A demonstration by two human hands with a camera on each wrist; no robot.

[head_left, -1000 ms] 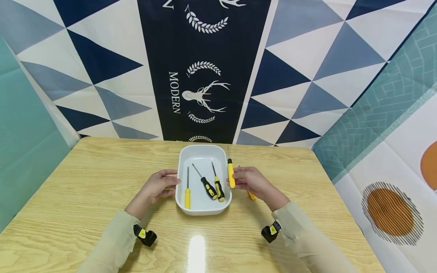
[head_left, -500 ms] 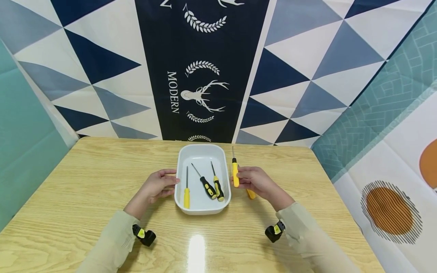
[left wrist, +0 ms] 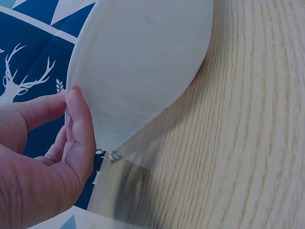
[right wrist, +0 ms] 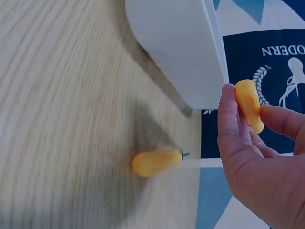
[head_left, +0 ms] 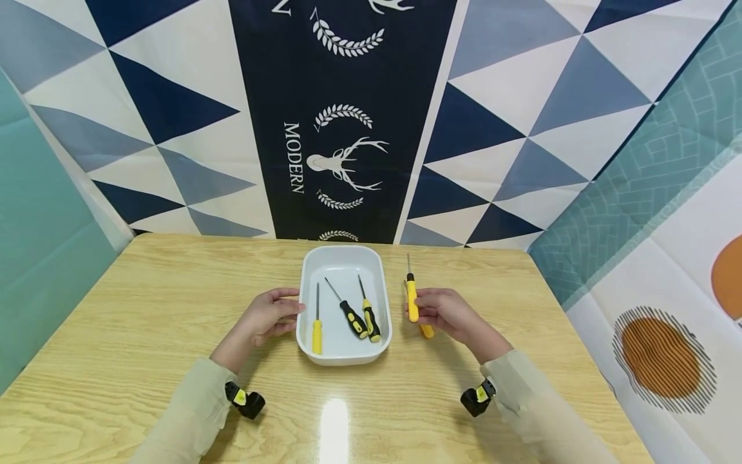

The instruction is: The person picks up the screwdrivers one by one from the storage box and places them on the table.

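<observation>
Held screwdriver [head_left: 412,304] shifted rightward, white tray [head_left: 344,361], three screwdrivers [head_left: 352,319] inside

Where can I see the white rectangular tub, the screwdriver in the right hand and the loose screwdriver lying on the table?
White rectangular tub [head_left: 337,336]: head view, bare inner floor.
Hand-held screwdriver [head_left: 412,300]: head view, yellow handle.
Loose screwdriver [right wrist: 157,162]: right wrist view, orange-yellow handle.
</observation>
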